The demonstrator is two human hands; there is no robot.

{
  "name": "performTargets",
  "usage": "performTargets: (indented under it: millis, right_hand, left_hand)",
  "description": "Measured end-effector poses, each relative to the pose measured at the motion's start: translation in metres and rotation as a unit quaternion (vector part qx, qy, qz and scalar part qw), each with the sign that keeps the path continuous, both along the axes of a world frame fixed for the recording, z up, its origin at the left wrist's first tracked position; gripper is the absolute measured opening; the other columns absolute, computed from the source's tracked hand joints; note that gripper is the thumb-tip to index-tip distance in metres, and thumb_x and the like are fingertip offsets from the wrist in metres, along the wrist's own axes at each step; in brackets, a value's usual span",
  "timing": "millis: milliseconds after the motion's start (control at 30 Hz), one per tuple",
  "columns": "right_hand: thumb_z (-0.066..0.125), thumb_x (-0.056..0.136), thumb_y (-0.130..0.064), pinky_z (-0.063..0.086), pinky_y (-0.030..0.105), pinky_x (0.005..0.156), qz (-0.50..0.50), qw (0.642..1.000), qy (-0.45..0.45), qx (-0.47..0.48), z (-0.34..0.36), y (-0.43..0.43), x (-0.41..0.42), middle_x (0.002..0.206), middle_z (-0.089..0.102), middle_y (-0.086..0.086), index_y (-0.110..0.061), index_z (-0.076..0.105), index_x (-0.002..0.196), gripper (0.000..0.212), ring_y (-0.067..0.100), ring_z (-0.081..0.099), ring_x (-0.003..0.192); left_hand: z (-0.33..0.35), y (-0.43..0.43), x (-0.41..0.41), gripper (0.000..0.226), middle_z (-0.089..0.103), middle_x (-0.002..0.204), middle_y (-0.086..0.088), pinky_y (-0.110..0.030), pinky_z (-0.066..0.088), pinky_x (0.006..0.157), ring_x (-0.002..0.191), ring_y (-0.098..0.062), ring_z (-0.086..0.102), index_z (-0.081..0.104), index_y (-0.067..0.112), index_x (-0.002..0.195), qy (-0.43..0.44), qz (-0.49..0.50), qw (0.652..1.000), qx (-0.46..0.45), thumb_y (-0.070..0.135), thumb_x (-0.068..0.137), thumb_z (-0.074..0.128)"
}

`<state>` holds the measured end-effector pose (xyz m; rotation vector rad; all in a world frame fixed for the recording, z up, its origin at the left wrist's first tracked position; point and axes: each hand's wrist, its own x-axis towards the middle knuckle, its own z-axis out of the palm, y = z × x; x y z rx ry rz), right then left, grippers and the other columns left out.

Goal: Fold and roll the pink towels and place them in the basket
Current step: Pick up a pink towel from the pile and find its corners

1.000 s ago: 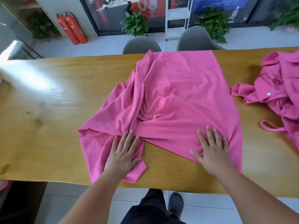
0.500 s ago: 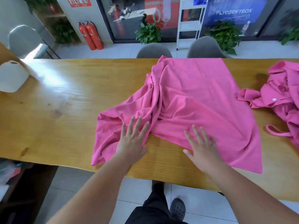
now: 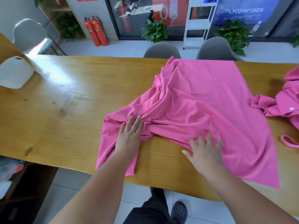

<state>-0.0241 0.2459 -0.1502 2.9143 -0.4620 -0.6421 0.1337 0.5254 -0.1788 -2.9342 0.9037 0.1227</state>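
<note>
A large pink towel [image 3: 203, 97] lies spread and wrinkled on the wooden table [image 3: 64, 110], bunched along its left side. My left hand [image 3: 129, 136] lies flat on the towel's near left part, fingers straight and together. Palm down, my right hand [image 3: 204, 152] has its spread fingertips on the towel's near edge and its palm over bare wood. A white ribbed basket [image 3: 15, 73] stands at the table's far left. More pink cloth [image 3: 289, 101] lies heaped at the right edge.
Two grey chairs [image 3: 162, 50] stand behind the table's far side, another grey chair [image 3: 30, 36] at the left. The table's near edge runs just under my forearms. Wide bare wood separates the towel from the basket.
The view has swung left, bringing the basket into sight. Both hands stay flat on the towel's near part; the left has slid slightly up toward the bunched folds.
</note>
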Motion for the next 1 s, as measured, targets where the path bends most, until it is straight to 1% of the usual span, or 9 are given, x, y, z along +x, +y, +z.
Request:
performTargets:
  millis: [167,267,333,400,467,567,700,867,1000]
  right_hand:
    - [0.059,0.093,-0.067,0.034,0.059,0.114,0.100,0.992,-0.065,0.046,0.014,0.033,0.058,0.149,0.046,0.011,-0.029,0.039,0.155,0.075,0.033,0.040,0.140]
    - [0.067,0.090,-0.062,0.038,0.055,0.115,0.138,0.982,-0.076,0.103,0.013,0.050,0.095,0.158,0.041,0.008,-0.034,0.041,0.156,0.076,0.034,0.036,0.146]
    - [0.075,0.085,-0.057,0.046,0.054,0.106,0.136,0.984,-0.060,0.099,0.006,0.056,0.114,0.145,0.051,0.004,-0.034,0.056,0.141,0.063,0.034,0.045,0.138]
    - [0.085,0.080,-0.044,0.056,0.049,0.082,0.138,0.985,-0.058,0.084,0.000,0.054,0.127,0.113,0.062,0.001,-0.030,0.068,0.111,0.038,0.032,0.060,0.109]
    - [0.081,0.085,-0.039,0.057,0.043,0.071,0.128,0.984,-0.066,0.101,0.002,0.050,0.135,0.096,0.062,-0.002,-0.028,0.070,0.099,0.021,0.029,0.061,0.093]
    - [0.055,0.102,-0.045,0.054,0.038,0.079,0.113,0.980,-0.082,0.139,0.016,0.039,0.147,0.109,0.064,-0.009,-0.031,0.069,0.113,0.022,0.022,0.060,0.106]
    - [0.054,0.104,-0.041,0.052,0.038,0.086,0.056,0.979,-0.102,0.169,0.030,0.016,0.157,0.117,0.066,-0.016,-0.038,0.072,0.119,0.023,0.015,0.058,0.111]
    - [0.050,0.103,-0.033,0.054,0.039,0.091,-0.022,0.989,-0.095,0.115,0.035,-0.018,0.152,0.125,0.067,-0.013,-0.038,0.073,0.117,0.027,0.018,0.058,0.115]
    - [0.059,0.098,-0.036,0.049,0.041,0.102,-0.045,0.986,-0.107,0.122,0.034,-0.008,0.152,0.139,0.058,-0.008,-0.034,0.062,0.138,0.041,0.022,0.052,0.125]
  left_hand:
    - [0.020,-0.001,0.023,0.121,-0.006,0.176,0.012,-0.047,0.006,0.132,0.162,-0.018,-0.011,-0.003,0.028,0.169,0.118,0.005,0.990,-0.082,0.087,0.081,0.054]
    - [0.028,0.002,0.030,0.121,-0.005,0.175,0.015,-0.045,0.002,0.132,0.162,-0.015,-0.009,-0.001,0.029,0.169,0.116,0.024,0.989,-0.091,0.095,0.079,0.045]
    - [0.030,0.005,0.042,0.115,0.000,0.174,0.014,-0.044,0.002,0.132,0.162,-0.017,-0.004,0.004,0.027,0.170,0.094,0.042,0.990,-0.098,0.091,0.084,0.046]
    - [0.030,0.008,0.059,0.105,0.004,0.176,0.010,-0.046,0.004,0.132,0.163,-0.022,0.001,0.006,0.025,0.170,0.076,0.045,0.991,-0.096,0.079,0.092,0.052]
    - [0.030,0.014,0.081,0.100,0.008,0.176,0.008,-0.049,0.007,0.132,0.163,-0.026,0.005,0.007,0.025,0.170,0.073,0.030,0.993,-0.083,0.065,0.095,0.061]
    - [0.034,0.017,0.119,0.099,0.011,0.176,0.009,-0.051,0.013,0.130,0.161,-0.028,0.012,0.011,0.024,0.169,0.067,0.003,0.995,-0.074,0.041,0.093,0.072]
    - [0.039,0.021,0.172,0.082,0.012,0.175,0.014,-0.051,0.016,0.129,0.160,-0.024,0.018,0.012,0.027,0.168,0.043,0.006,0.998,-0.043,0.022,0.101,0.058]
    - [0.044,0.030,0.222,0.084,0.009,0.176,0.011,-0.055,0.018,0.129,0.160,-0.026,0.016,0.012,0.022,0.168,0.064,0.053,0.996,0.035,0.013,0.099,0.059]
    - [0.050,0.018,0.205,0.068,0.017,0.175,0.000,-0.056,0.025,0.126,0.159,-0.034,0.017,0.028,0.014,0.164,0.021,0.095,0.990,-0.098,0.014,0.099,0.048]
